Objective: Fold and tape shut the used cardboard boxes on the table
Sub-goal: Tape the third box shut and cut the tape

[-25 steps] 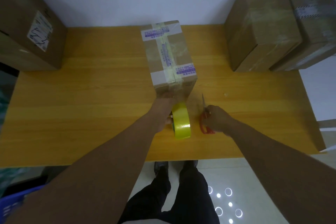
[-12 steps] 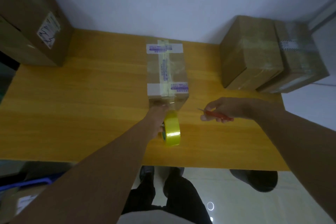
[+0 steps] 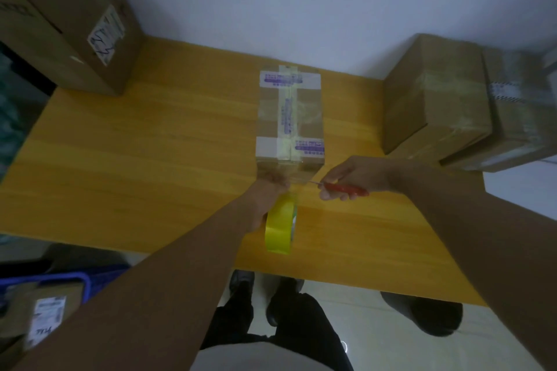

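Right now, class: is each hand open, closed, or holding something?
Left hand: against the box, tape roll by the wrist; grip cannot be told.
Right hand: holding red scissors.

Print on box illegible

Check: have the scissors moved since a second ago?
Yes. The right hand has brought the red scissors closer to the near face of the taped box, blades now pointing left.

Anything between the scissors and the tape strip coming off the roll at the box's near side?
Nothing visible. The right hand points the scissors at the gap between tape roll and box; the left hand holds the roll from the other side.
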